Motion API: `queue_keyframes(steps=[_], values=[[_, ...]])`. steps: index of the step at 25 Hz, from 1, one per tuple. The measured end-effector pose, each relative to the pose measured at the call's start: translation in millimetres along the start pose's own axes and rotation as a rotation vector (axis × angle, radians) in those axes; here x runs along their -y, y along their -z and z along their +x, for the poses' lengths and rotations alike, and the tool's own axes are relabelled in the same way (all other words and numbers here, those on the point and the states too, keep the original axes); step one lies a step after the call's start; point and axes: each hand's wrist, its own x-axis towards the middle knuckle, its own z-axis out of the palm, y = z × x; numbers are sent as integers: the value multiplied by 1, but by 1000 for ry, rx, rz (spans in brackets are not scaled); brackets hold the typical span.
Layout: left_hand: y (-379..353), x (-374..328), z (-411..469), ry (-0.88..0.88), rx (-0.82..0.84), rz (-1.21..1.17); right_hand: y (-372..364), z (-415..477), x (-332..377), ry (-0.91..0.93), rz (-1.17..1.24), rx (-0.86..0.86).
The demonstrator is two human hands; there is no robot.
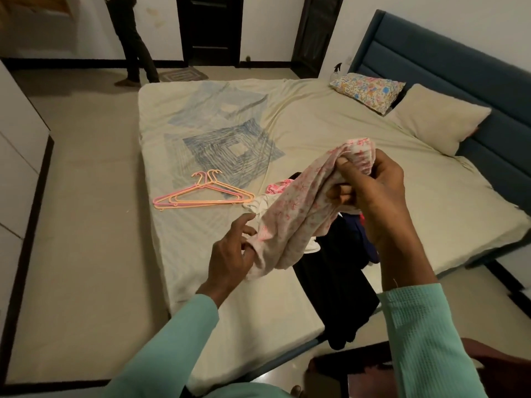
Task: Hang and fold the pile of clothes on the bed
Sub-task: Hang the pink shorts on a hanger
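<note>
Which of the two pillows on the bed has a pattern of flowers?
The smaller floral pillow, farther from the person, beside the blue headboard. It has blue, orange and pink flowers. The larger plain pillow next to it is cream, without print.

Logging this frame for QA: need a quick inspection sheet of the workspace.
Surface: bed, cream sheet, rumpled.
Job's things: pink floral garment held up; pile of clothes at near edge; hangers flat on sheet.
Clutter: two pillows by headboard.
Grips: left hand pinches garment's lower end; right hand clutches upper end.
Cables: nothing seen.
Surroundings: another person's legs near dark door.
</note>
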Motion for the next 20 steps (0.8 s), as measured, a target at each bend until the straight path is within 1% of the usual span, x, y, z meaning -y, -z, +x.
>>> queue_keyframes(steps=[1,3,5,6,7,8,9,11,12,13,14,16,17,18,20], values=[[8,-6,7,-68,-23,-6,2,1,1,-23,3,-28],[28,-16,19,-259,-38,12,9,6,-6,-73,-13,-102],[52,-22,29,-444,-25,86,17,12,-20,-126,-25,-176],[64,-24,34,-496,-16,129,21,14,-29,-159,-20,-206],[75,-25,40,-507,1,157,24,16,-38,-196,-6,-230],[84,-25,45,-475,38,142,27,18,-48,-233,11,-239],[92,-24,51,-403,102,70,30,18,-58,-273,27,-238],[107,-22,60,-189,250,-165,33,14,-73,-343,65,-215],[114,-22,62,-103,287,-253,33,10,-79,-357,91,-201],[123,-22,62,-65,299,-291,33,5,-82,-349,121,-191],[132,-26,60,-63,307,-296,33,-2,-86,-324,153,-188],[148,-33,48,-152,306,-213,34,-13,-92,-230,249,-197],[152,-33,43,-209,312,-124,34,-16,-95,-185,281,-206],[154,-34,43,-229,337,-25,35,-16,-101,-173,270,-209],[151,-35,45,-171,428,148,40,-17,-112,-231,175,-174]])
